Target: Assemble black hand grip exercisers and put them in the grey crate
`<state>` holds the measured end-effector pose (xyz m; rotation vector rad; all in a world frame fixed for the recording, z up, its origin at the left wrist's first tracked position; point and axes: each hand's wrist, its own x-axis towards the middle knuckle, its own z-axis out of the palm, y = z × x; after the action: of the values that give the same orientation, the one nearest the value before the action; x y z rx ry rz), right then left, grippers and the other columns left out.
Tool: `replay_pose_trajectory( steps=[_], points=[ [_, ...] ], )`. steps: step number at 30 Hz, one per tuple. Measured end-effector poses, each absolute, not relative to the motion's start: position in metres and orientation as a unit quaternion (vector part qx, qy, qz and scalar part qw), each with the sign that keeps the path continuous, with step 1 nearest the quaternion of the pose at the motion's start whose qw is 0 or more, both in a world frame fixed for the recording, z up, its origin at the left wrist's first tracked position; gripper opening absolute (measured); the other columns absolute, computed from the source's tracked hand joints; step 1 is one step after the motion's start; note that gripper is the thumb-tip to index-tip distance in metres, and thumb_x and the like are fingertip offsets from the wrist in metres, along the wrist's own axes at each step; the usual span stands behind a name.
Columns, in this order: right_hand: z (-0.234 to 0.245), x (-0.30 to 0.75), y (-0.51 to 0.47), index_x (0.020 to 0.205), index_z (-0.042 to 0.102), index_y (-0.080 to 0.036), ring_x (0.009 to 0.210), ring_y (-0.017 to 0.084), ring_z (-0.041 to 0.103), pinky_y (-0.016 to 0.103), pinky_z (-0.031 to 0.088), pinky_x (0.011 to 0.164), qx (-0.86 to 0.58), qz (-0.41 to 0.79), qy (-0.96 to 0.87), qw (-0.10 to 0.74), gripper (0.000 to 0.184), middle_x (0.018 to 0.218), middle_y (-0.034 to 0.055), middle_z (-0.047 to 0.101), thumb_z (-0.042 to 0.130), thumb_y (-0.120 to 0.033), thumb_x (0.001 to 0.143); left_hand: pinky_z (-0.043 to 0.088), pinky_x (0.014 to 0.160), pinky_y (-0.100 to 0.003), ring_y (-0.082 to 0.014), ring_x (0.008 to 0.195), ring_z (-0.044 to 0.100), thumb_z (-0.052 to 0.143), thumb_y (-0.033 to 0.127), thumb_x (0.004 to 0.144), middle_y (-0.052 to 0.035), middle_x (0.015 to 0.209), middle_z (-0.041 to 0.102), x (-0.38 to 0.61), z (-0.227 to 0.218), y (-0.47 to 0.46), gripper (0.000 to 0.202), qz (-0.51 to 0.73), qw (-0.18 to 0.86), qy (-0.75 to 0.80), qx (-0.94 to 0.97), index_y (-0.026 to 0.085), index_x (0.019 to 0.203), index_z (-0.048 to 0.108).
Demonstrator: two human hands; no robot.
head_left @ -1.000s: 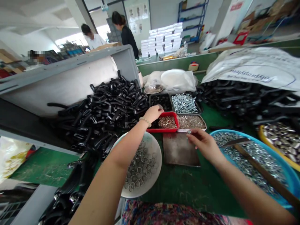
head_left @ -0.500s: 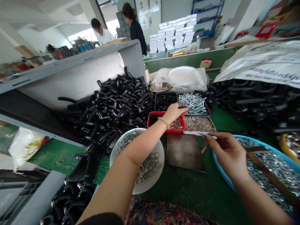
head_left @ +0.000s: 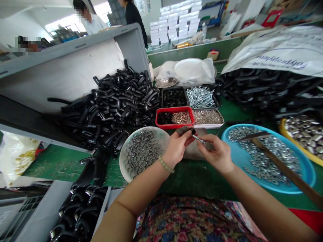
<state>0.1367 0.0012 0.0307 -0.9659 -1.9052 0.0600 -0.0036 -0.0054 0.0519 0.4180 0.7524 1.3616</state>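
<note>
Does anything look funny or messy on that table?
Two things. The grey crate looks tipped on its side, with black parts spilling onto the green table. And a hammer lies on small metal pieces in the blue basin, sticking past the rim, an odd spot for a tool.

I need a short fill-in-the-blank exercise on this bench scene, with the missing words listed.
1. A beaded ____ circles the wrist of the left hand.
2. The white bowl holds small metal ____.
3. A hammer lies across the ____ basin.

Missing words: bracelet; rings; blue.
</note>
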Motion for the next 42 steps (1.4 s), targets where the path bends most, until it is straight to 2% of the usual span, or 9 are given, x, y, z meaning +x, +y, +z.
replay_pose_trajectory(
  steps=[11,16,22,27,30,33,36,40,42],
  points=[
    [0.023,0.143,-0.017,0.100,0.056,-0.016,0.070,0.019,0.065,0.030,0.051,0.063,-0.322,-0.078,-0.854,0.402,0.014,0.080,0.0082,0.069,0.056,-0.017,0.086,0.042,0.095,-0.034,-0.0147,0.095,0.062,0.077,0.011,0.061,-0.0025,0.100,0.068,-0.005,0.041,-0.043,0.048,0.581,0.687,0.334,0.279,0.019,0.106,0.062],
    [0.008,0.152,-0.040,0.101,0.057,-0.020,0.068,0.018,0.064,0.030,0.051,0.062,-0.258,-0.009,-0.882,0.394,0.015,0.077,0.0057,0.068,0.057,-0.019,0.086,0.045,0.090,-0.033,-0.0153,0.088,0.063,0.081,0.007,0.053,-0.0032,0.096,0.068,-0.009,0.026,-0.067,0.053,0.495,0.745,0.368,0.255,0.016,0.102,0.063],
    [0.002,0.153,-0.052,0.110,0.054,-0.022,0.074,0.017,0.062,0.031,0.053,0.066,-0.345,0.402,-0.733,0.426,0.030,0.084,0.0046,0.064,0.060,-0.038,0.085,0.049,0.079,-0.026,-0.0132,0.081,0.066,0.078,0.017,0.065,-0.0053,0.090,0.070,-0.022,0.033,-0.091,0.031,0.478,0.756,0.396,0.208,0.015,0.094,0.067],
    [-0.001,0.143,-0.050,0.076,0.052,-0.019,0.050,0.010,0.051,0.022,0.044,0.048,-0.356,0.677,-0.521,0.379,0.031,0.061,-0.0023,0.054,0.053,-0.047,0.088,0.051,0.079,-0.025,-0.0139,0.081,0.067,0.074,0.022,0.071,-0.0065,0.092,0.070,-0.021,0.041,-0.097,0.028,0.453,0.784,0.383,0.185,0.015,0.097,0.067],
    [0.001,0.138,-0.056,0.089,0.053,-0.021,0.045,0.010,0.048,0.021,0.040,0.044,-0.420,0.594,-0.540,0.423,0.025,0.056,-0.0061,0.048,0.054,-0.046,0.087,0.051,0.083,-0.029,-0.0156,0.082,0.067,0.071,0.024,0.073,-0.0062,0.093,0.070,-0.019,0.034,-0.095,0.027,0.481,0.716,0.441,0.248,0.015,0.098,0.066],
    [0.008,0.134,-0.062,0.104,0.058,-0.023,0.068,0.015,0.061,0.026,0.050,0.062,-0.420,0.486,-0.663,0.384,0.028,0.075,0.0003,0.063,0.063,-0.038,0.082,0.049,0.087,-0.033,-0.0194,0.089,0.066,0.067,0.022,0.075,-0.0070,0.096,0.070,-0.031,0.028,-0.090,0.034,0.453,0.621,0.496,0.403,0.017,0.108,0.061],
    [0.011,0.131,-0.061,0.100,0.061,-0.021,0.072,0.016,0.065,0.030,0.054,0.068,-0.403,0.519,-0.664,0.357,0.020,0.077,0.0023,0.066,0.054,-0.035,0.088,0.046,0.092,-0.038,-0.0228,0.097,0.064,0.060,0.024,0.082,-0.0103,0.100,0.069,-0.065,0.026,-0.081,0.036,0.378,0.507,0.555,0.540,0.017,0.116,0.056],
    [0.004,0.132,-0.051,0.107,0.054,-0.019,0.069,0.016,0.068,0.031,0.056,0.067,-0.379,0.622,-0.539,0.423,0.024,0.081,0.0038,0.068,0.052,-0.036,0.089,0.036,0.103,-0.045,-0.0279,0.108,0.054,0.056,0.021,0.083,-0.0124,0.106,0.065,-0.121,0.017,-0.059,0.012,0.214,0.198,0.666,0.687,0.016,0.085,0.066],
    [0.001,0.132,-0.048,0.106,0.053,-0.020,0.072,0.015,0.068,0.032,0.056,0.070,-0.351,0.642,-0.530,0.429,0.023,0.088,0.0046,0.069,0.055,-0.033,0.088,0.038,0.101,-0.045,-0.0282,0.106,0.054,0.055,0.018,0.081,-0.0127,0.103,0.065,-0.137,0.012,-0.049,0.012,0.142,0.132,0.665,0.721,0.015,0.077,0.066]
  ],
)
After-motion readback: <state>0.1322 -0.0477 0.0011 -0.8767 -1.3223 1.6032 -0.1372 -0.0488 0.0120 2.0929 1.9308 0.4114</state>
